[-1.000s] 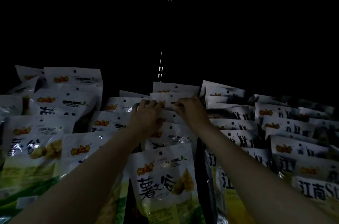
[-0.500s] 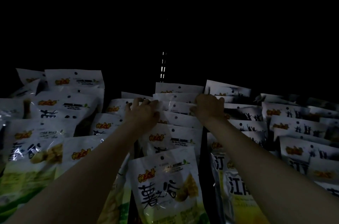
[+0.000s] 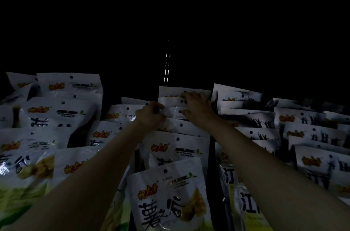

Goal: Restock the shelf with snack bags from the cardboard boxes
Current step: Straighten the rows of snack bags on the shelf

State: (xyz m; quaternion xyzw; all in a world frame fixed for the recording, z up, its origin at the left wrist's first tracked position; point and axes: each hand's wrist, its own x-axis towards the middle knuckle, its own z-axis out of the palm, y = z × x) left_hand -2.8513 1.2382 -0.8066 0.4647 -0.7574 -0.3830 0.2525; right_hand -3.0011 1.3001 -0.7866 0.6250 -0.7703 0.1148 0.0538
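Note:
Both my arms reach deep into a dark shelf, to the back of the middle row of white snack bags (image 3: 176, 157). My left hand (image 3: 150, 116) pinches the top left edge of a rear snack bag (image 3: 171, 112) in that row, fingers curled round it. My right hand (image 3: 197, 107) lies on the tops of the rear bags, fingers spread over the last ones and thumb against the same bag. The nearest bag of the row (image 3: 168, 198) stands upright, white with green and black lettering.
More rows of the same white bags stand to the left (image 3: 60, 113). To the right are rows of white bags with black silhouettes (image 3: 265, 121). A slotted shelf upright (image 3: 166, 71) glints at the back. Everything above is dark. No cardboard box shows.
Both hands have moved further back along the middle row. The right hand has shifted from the bag edge up onto the rearmost bags; the left hand has closed on a bag's top edge.

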